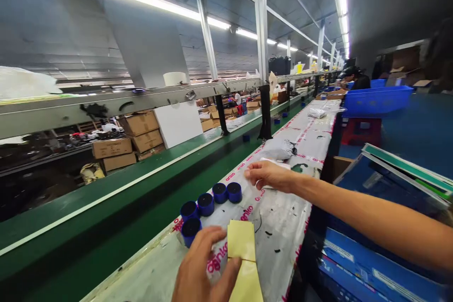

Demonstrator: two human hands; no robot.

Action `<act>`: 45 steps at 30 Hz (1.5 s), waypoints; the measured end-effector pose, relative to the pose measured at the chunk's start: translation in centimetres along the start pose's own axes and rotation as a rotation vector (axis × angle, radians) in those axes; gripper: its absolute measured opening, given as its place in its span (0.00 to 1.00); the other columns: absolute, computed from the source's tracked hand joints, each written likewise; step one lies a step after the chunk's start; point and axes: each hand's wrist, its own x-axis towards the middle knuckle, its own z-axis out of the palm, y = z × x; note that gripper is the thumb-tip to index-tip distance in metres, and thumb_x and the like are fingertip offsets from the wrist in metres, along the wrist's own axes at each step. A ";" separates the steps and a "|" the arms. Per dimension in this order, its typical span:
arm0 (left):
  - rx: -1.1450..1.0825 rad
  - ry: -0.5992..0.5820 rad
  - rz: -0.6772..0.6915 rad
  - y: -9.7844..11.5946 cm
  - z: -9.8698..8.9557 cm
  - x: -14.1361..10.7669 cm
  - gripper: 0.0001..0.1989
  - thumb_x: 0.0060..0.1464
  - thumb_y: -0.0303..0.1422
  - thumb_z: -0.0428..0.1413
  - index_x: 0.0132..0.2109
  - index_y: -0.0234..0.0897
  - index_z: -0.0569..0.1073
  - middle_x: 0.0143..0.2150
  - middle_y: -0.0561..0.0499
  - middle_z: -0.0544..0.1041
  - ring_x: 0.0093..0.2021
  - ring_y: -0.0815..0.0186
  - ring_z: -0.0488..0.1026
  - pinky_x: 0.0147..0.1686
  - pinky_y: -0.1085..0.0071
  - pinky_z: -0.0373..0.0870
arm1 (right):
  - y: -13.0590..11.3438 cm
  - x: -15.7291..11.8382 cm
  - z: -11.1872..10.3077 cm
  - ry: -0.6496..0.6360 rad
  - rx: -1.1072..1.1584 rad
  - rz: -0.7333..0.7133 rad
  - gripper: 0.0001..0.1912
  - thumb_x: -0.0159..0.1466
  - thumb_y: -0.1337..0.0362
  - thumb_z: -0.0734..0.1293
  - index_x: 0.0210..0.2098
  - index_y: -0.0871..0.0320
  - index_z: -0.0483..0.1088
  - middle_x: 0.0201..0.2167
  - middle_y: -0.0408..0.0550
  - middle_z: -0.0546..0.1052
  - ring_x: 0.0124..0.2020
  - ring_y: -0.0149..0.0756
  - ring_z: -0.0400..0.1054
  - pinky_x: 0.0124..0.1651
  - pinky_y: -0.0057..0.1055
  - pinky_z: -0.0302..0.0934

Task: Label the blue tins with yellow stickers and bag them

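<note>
At the bottom, my left hand has its thumb and index finger apart. The thumb tip lies over the left edge of a strip of yellow paper pieces, and the index fingertip is beside that edge. Several short blue cylinders with black tops stand in a bent row; the nearest blue cylinder is just beyond my left knuckles. My right hand is over the bench beyond the row, fingers curled into a pinch. What it holds, if anything, is too small to make out. A white sheet lies partly behind it.
The bench is wrapped in printed plastic film. Along its left runs a green conveyor belt with blue pieces farther down. A plastic bag lies ahead. Blue boxes and a blue bin stand right. A person sits far ahead.
</note>
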 end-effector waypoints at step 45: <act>1.155 0.131 0.121 -9.2 -12.4 -13.4 0.13 0.61 0.17 0.47 0.38 0.39 0.70 0.40 0.52 0.77 0.43 0.63 0.76 0.63 0.54 0.58 | 5.5 -1.2 26.9 -0.675 -1.083 -1.185 0.05 0.69 0.68 0.64 0.38 0.57 0.73 0.42 0.47 0.78 0.41 0.37 0.70 0.39 0.31 0.62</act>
